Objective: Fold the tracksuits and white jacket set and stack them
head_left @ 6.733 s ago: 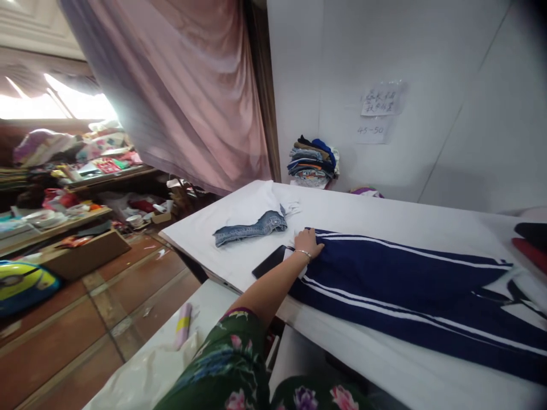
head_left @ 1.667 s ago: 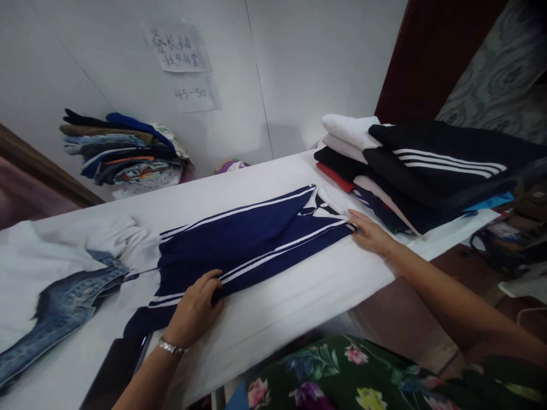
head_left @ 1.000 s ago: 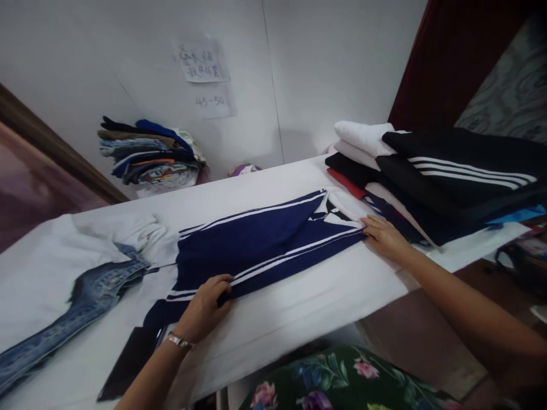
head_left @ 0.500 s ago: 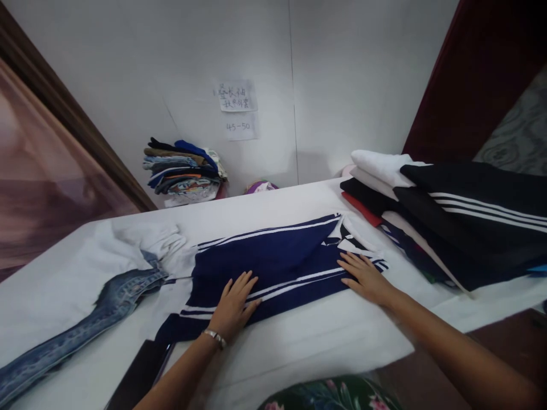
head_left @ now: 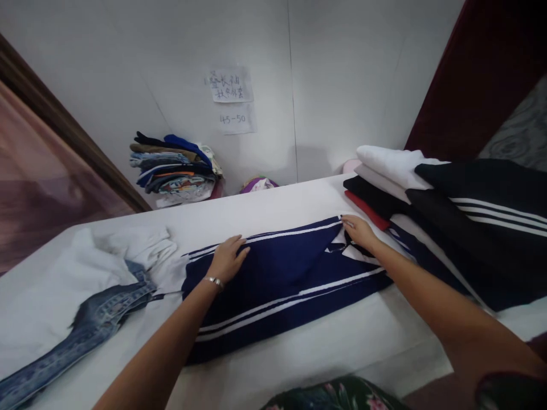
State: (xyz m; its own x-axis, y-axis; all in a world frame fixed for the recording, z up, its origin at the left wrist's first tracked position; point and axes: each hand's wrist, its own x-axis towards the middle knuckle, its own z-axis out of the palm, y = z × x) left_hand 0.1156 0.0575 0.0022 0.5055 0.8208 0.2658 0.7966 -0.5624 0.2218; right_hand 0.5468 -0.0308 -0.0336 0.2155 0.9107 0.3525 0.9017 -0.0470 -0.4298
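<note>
- Head view, middle: a navy garment (head_left: 273, 273) lies lengthwise on the white table (head_left: 294, 196), white stripes running along its far and near sides; black and white cloth shows at its right end.
- The left hand (head_left: 226, 259), a silver band (head_left: 215, 281) at its wrist, rests on the garment's far side, left of its middle. Its thumb sits a little apart from the fingers — whether the fingertips grip the cloth, I cannot tell.
- The right hand (head_left: 360, 232) touches the far right corner. Its fingertips are gathered there, but whether they clamp the fabric cannot be told.
- Left on the table: rumpled white cloth (head_left: 43, 290), with a strip of blue denim (head_left: 106, 319) lying against its near side.
- Right: a pile of folded clothes (head_left: 482, 228) — white, grey, black and red edges facing the garment, black with white stripes on top.
- Far left, past the table edge: a stack of folded clothes (head_left: 175, 171) by the pale wall (head_left: 342, 68). Two handwritten paper notes (head_left: 233, 85) hang above, the lower reading "45-50".
- A pink curtain (head_left: 51, 176) hangs at the left; floral clothing (head_left: 337, 396) shows at the near edge.
</note>
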